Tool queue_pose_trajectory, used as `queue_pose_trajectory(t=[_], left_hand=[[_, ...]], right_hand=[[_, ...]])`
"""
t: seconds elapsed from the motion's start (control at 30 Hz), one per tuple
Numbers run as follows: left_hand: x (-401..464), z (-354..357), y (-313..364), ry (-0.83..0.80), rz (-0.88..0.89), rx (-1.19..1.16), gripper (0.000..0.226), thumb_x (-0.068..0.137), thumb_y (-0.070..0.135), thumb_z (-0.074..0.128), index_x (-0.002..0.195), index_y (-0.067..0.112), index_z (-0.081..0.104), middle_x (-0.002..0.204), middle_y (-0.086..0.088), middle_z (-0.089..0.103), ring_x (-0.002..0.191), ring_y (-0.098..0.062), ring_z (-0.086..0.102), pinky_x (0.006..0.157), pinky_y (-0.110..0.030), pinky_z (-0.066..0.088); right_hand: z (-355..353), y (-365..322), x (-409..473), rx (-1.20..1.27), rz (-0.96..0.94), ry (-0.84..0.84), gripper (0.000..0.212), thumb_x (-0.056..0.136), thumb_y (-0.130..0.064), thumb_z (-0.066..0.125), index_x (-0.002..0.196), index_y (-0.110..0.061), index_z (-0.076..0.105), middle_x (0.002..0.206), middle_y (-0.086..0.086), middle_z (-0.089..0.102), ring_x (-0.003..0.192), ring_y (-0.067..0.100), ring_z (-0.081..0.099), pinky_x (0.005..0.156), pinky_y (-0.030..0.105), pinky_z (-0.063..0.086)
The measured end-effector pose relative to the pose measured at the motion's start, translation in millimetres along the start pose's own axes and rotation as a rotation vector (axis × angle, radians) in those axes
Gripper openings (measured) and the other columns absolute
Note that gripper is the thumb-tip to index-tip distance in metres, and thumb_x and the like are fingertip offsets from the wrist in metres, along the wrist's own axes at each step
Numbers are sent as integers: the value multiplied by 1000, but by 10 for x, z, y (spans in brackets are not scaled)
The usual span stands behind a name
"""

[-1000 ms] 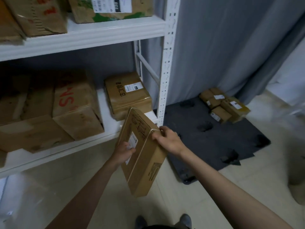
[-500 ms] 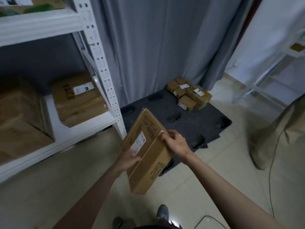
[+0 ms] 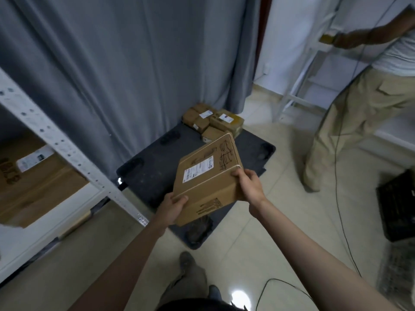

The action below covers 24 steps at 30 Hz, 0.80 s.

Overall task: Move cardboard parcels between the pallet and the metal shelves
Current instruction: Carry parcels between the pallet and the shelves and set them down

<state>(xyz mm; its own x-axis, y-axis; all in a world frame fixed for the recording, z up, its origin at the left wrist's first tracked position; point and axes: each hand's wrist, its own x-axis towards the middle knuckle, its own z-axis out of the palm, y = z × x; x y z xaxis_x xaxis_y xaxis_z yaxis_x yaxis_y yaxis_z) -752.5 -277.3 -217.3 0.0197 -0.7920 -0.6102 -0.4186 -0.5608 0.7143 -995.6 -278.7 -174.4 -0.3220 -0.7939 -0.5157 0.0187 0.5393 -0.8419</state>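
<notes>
I hold a flat cardboard parcel (image 3: 207, 176) with a white label in both hands, above the near part of the dark pallet (image 3: 155, 173). My left hand (image 3: 172, 207) grips its near left corner and my right hand (image 3: 249, 185) grips its right edge. Several small parcels (image 3: 213, 123) lie stacked at the pallet's far corner by the grey curtain. The white metal shelf (image 3: 65, 144) stands at the left, with a large labelled parcel (image 3: 38, 180) on its low board.
Another person (image 3: 359, 122) in beige trousers stands at the right beside a second white rack (image 3: 314, 63). A black crate (image 3: 397, 203) sits on the floor at the right. A black cable (image 3: 336, 176) runs down across the tiled floor. My shoes show at the bottom.
I have turned right, away from the shelf. The parcel has swung with me from in front of the shelf to above the pallet, and lies flatter in my hands.
</notes>
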Motion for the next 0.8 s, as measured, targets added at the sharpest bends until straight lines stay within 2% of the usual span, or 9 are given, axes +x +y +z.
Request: queue_pose_trajectory(t=[0.13,0.2,0.27,0.37,0.43,0.53,0.63,0.73,0.8], left_hand=[[489,77,272,-89,17,-52,63,95,50,60,149,33,33,135,4,53,118,-23,57,100,-53,51],[723,86,427,-127,6,-43,64,93,53,61,150,37,33,132,7,53,115,-18,58,93,-46,55],[954,78,600,-154,-15,-42,65,92,54,62,149,39,35,125,11,55,107,-12,60,77,-34,57],[1301,28,847,-164,-14,-25,66,91,53,64,149,39,36,120,14,54,101,-7,60,68,-28,55],[1503,-18,967,-172,-22,-10,66,91,54,64,149,39,36,122,12,54,103,-8,59,70,-30,55],[1765,-82,1072,-167,-57,9,66,91,54,63,148,39,36,124,9,54,110,-15,59,82,-36,56],[1968,-94,1118,-148,-105,-3,64,89,56,64,146,41,37,118,13,55,107,-13,59,75,-34,55],[2169,-21,1150,-88,-157,-47,61,88,56,65,143,42,40,113,15,53,104,-12,56,71,-34,54],[2317,65,1188,-24,-204,-94,59,88,55,66,141,40,42,117,11,51,105,-15,54,79,-39,56]], right_hand=[[-108,-137,365,52,25,53,61,88,-51,60,139,-23,43,124,3,59,111,24,60,96,50,56],[-129,-258,575,62,48,64,59,89,-51,60,138,-22,44,122,4,61,108,25,62,89,50,59],[-125,-401,806,59,76,73,57,89,-51,59,136,-21,45,120,6,62,105,28,64,81,49,62],[-78,-599,1174,67,119,80,54,91,-50,59,134,-20,47,118,8,63,105,29,65,86,52,61],[-26,-695,1387,67,147,71,51,91,-51,58,130,-20,47,115,9,64,102,29,66,87,54,60],[64,-784,1685,56,177,36,48,93,-52,56,127,-20,47,113,9,65,101,28,66,90,54,58],[131,-843,2003,19,204,-18,49,93,-53,55,128,-20,47,112,10,67,100,28,68,89,52,59],[180,-922,2381,-28,242,-74,46,92,-53,55,125,-22,47,107,9,67,92,26,69,77,45,63],[210,-1014,2660,-54,258,-120,44,92,-52,56,123,-22,49,103,7,66,86,23,68,58,35,61]])
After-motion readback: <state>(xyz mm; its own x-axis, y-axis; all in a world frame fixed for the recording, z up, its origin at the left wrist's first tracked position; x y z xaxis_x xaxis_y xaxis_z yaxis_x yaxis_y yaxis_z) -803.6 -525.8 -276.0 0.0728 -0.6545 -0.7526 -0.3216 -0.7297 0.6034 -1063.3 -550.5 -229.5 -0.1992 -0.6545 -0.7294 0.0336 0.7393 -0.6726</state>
